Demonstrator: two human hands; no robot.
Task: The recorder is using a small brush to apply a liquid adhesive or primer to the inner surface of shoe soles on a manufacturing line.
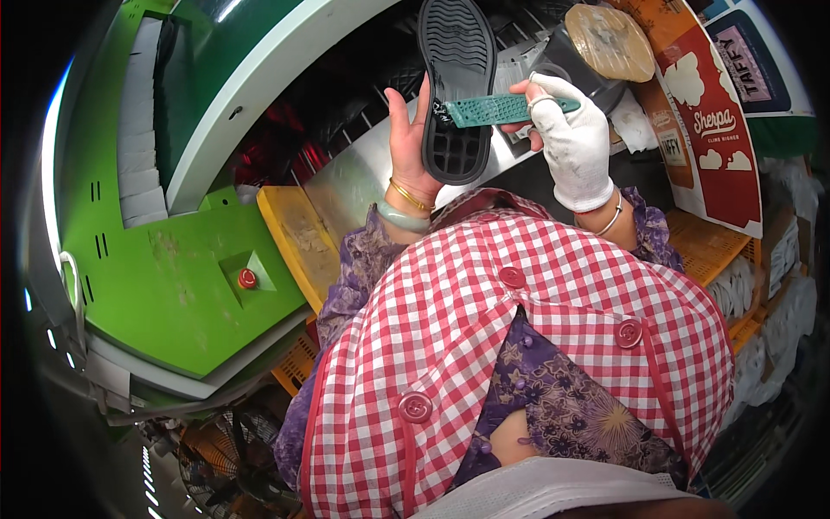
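Note:
A black shoe sole [456, 86] stands lengthwise in front of me, its ridged toe end farthest away and its heel, with square hollows, nearest. My bare left hand [411, 143] supports it from the left; the thumb sticks up apart and the other fingers are largely hidden behind the sole. In my right hand [569, 138], which wears a white glove with some fingertips bare, I grip a green brush [493, 110] with a perforated handle. Its dark bristle end touches the sole's left edge, just above the heel hollows.
A green machine [164, 285] with a red button [247, 278] stands at left, beside a yellow crate [298, 238]. Upper right is a container with a round tan lid [609, 41]. A red printed carton panel [709, 130] borders the right, near orange crates [700, 246]. A fan [233, 458] sits lower left.

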